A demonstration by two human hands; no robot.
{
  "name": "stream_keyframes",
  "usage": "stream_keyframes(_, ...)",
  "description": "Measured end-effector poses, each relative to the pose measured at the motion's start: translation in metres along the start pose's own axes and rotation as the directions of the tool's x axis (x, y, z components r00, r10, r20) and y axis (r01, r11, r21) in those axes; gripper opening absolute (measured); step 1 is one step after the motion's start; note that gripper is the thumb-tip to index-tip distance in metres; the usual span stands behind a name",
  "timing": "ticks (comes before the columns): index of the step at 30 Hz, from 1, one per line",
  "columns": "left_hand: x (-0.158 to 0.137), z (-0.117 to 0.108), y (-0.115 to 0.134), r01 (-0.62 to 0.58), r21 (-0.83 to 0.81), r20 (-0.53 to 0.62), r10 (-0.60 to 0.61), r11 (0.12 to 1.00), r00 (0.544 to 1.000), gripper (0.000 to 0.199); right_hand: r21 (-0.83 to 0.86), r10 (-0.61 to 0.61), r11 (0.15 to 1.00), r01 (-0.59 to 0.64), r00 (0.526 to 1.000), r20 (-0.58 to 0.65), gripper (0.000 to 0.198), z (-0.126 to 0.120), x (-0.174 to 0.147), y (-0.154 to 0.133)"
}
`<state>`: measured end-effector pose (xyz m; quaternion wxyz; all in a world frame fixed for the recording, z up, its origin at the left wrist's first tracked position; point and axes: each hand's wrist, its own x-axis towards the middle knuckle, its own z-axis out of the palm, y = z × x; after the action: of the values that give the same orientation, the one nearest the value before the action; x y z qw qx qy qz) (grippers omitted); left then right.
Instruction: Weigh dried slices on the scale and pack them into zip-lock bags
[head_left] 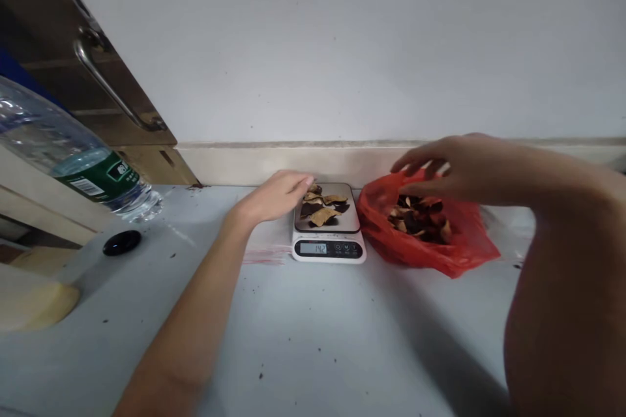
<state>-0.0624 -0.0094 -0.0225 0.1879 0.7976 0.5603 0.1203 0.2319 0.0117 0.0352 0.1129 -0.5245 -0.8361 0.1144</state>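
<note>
A white digital scale (327,249) with a steel plate stands near the wall, and its display appears to read 142. Several curled, dried pieces (323,215), dark on one side and tan on the other and resembling dried peel, lie on the plate. My left hand (278,195) is at the plate's upper left, fingers stretched out beside the pieces; its far fingers are partly hidden. To the right, a red plastic bag (464,254) lies open with more dried pieces (421,218) inside. Over its mouth hovers my right hand (454,166), fingers apart and holding nothing visible.
A tilted-looking water bottle (92,156) with a green label is at the left, near a round black object (122,243). Clear plastic bags (267,254) lie left of the scale. Dark crumbs dot the grey table (303,352); a white wall (342,45) rises behind.
</note>
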Motion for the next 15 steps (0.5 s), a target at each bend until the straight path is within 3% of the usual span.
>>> stream_keyframes(2, -0.006, -0.011, 0.001, 0.044, 0.003, -0.036, -0.044, 0.999, 0.998, 0.055, -0.056, 0.099, 0.994, -0.097, 0.995, 0.032, 0.032, 0.001, 0.006, -0.021)
stream_keyframes(4, -0.013, -0.024, 0.003, 0.099, 0.022, -0.036, -0.098, 0.995, 0.994, 0.051, -0.041, 0.063, 0.997, -0.062, 0.998, 0.021, 0.031, 0.006, 0.012, -0.041)
stream_keyframes(6, -0.02, -0.035, 0.004, 0.178, 0.092, 0.053, -0.184, 0.98, 0.982, 0.046, 0.02, 0.034, 0.999, -0.035, 0.999, 0.038, 0.027, 0.013, 0.017, -0.054)
stream_keyframes(9, -0.027, -0.045, 0.004, 0.305, 0.207, 0.248, -0.351, 0.93, 0.903, 0.037, 0.083, 0.02, 0.996, -0.029, 0.994, 0.105, 0.029, 0.025, 0.023, -0.06)
stream_keyframes(12, -0.03, -0.046, 0.004, 0.333, 0.304, 0.378, -0.434, 0.893, 0.818, 0.049, 0.076, -0.03, 0.997, 0.017, 0.984, 0.174, 0.035, 0.035, 0.029, -0.06)
stream_keyframes(15, -0.031, -0.044, 0.005, 0.31, 0.307, 0.432, -0.422, 0.9, 0.797, 0.062, 0.071, -0.035, 0.997, 0.016, 0.96, 0.277, 0.046, 0.047, 0.037, -0.06)
